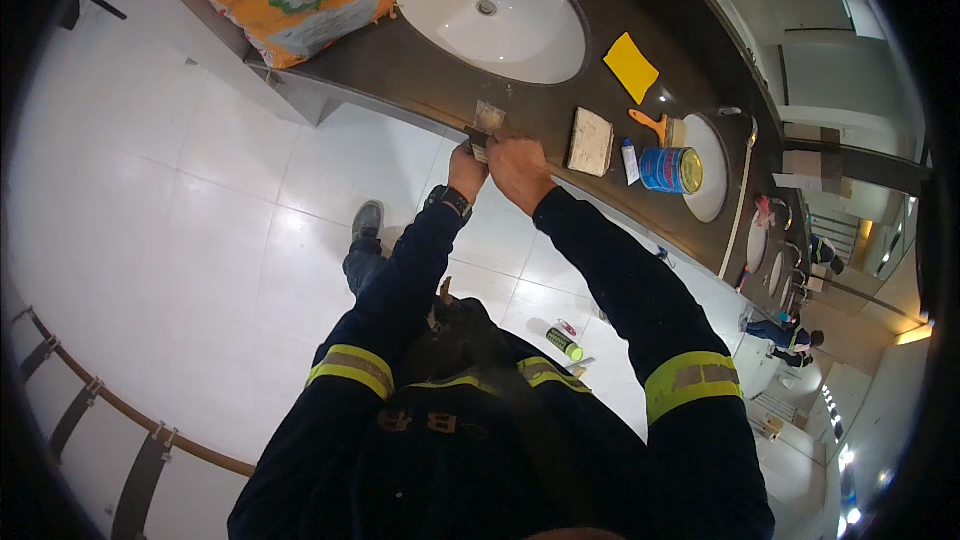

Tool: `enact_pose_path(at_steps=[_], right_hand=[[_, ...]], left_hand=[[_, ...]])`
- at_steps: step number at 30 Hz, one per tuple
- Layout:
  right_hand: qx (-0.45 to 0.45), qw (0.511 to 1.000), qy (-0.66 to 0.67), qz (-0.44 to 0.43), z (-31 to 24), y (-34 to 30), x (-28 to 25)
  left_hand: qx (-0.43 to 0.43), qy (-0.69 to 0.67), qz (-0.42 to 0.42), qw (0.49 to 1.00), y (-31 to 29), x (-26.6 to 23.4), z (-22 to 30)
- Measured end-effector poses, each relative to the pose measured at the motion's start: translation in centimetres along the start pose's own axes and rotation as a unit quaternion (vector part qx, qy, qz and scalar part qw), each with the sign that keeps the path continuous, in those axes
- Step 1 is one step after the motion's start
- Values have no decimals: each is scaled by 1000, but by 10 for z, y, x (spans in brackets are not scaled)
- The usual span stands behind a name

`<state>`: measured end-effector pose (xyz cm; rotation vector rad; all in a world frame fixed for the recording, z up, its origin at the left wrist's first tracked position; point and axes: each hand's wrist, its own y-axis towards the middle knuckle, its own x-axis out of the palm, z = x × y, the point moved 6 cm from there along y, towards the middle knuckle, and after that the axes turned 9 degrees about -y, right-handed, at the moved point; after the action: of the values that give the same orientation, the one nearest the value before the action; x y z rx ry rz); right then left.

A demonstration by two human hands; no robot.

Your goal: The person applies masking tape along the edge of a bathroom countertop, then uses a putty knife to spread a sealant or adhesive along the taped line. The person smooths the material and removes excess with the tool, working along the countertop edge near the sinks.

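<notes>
My hands meet at the front edge of a dark brown countertop. My left hand, with a dark watch at its wrist, is closed on a small dark flat piece held against the edge; its exact kind does not show. Close beside it my right hand is closed, fingers bent towards that piece, and what lies in them is hidden. Just beyond the fingers a small pale, brownish square lies on the counter. To the right of my right hand is a worn, whitish rectangular block.
A white oval sink sits behind my hands, an orange bag to its left. Rightward are a yellow sheet, orange-handled brush, white tube, blue can and second sink. A green-black can lies on the floor.
</notes>
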<state>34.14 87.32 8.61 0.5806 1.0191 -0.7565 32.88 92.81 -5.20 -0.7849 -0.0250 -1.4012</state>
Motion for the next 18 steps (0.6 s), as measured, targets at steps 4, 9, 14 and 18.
enact_pose_path(at_steps=[4,9,14,18], right_hand=[[75,985,90,-124,20,34,19],[49,994,42,-92,2,21,16],[91,985,57,-137,23,44,29],[82,980,61,-169,15,18,32]], left_hand=[[-71,-16,-4,997,10,4,-13],[12,-23,22,999,8,-1,-7],[-53,-43,-2,998,-1,12,3],[-45,-50,14,998,-1,7,1]])
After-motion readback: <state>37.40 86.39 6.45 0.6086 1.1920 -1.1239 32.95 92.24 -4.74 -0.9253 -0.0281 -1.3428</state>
